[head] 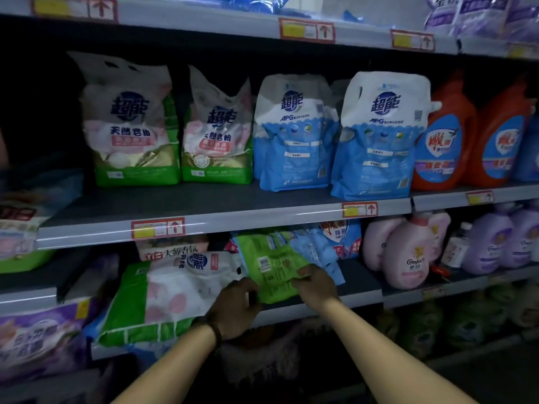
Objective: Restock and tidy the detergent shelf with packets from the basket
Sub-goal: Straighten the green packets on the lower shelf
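A green detergent packet [269,265] lies tilted on the lower shelf [361,290], its barcode side facing me. My left hand [236,307] grips its lower left edge and my right hand [313,282] grips its lower right corner. Just left of it, a large white and green detergent bag [163,295] lies flat, hanging over the shelf's front edge. Behind the green packet lie blue packets [318,249]. No basket is in view.
The middle shelf [233,220] holds two upright green and white bags [131,123], two blue pouches [376,135] and orange bottles [443,144]. Pink bottles [405,252] and purple bottles [490,243] stand to the right on the lower shelf. Purple packets [38,336] lie at lower left.
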